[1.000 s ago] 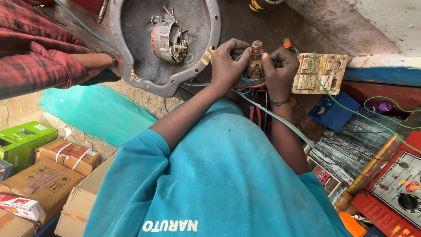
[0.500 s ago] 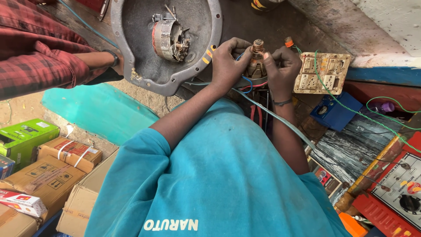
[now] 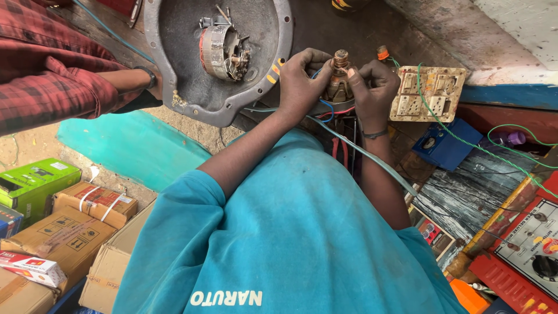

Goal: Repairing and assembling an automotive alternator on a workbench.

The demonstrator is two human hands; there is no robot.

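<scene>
A round grey metal housing lies open on the worktop, a copper-wound coil assembly seated inside it. Beside its rim, the left hand and right hand both grip a small brown copper-wound motor part between them, just beside a dirty cream switchboard.

Hemmed in — motor housing, switchboard.

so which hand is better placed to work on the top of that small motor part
Right, probably. The right hand has its fingertips pinched at the top of the small copper-wound motor part, while the left hand wraps its side, steadying it.
</scene>
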